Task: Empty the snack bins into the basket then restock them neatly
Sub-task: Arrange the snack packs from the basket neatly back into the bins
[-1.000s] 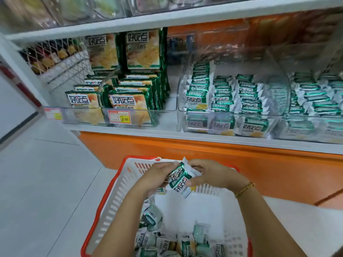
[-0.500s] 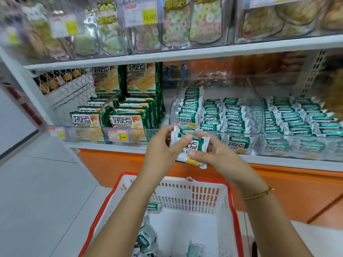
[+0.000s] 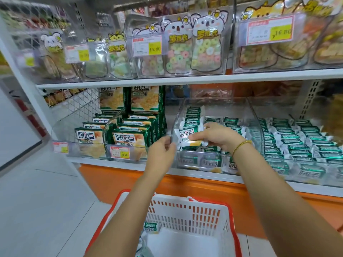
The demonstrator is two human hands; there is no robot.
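Note:
My right hand [image 3: 217, 136] reaches over the front wall of a clear snack bin [image 3: 194, 164] on the lower shelf. It grips a small green-and-white snack packet [image 3: 187, 136] at the bin's front left, on top of neat rows of the same packets [image 3: 230, 121]. My left hand [image 3: 163, 151] is outside the bin, its curled fingers holding the left front corner. Below my arms stands the white basket with a red rim [image 3: 230, 219], with a few loose packets [image 3: 151, 227] in it.
A second clear bin [image 3: 297, 145] to the right is filled with rows of the same packets. Green snack boxes [image 3: 130, 140] stand in bins to the left. Clear bins of bagged candy [image 3: 185, 54] sit on the upper shelf [image 3: 185, 79]. Grey floor lies to the left.
Both hands rose from above the basket to the shelf. The packet went from in front of the bin into it, held by my right hand; my left hand let go and moved to the bin's corner.

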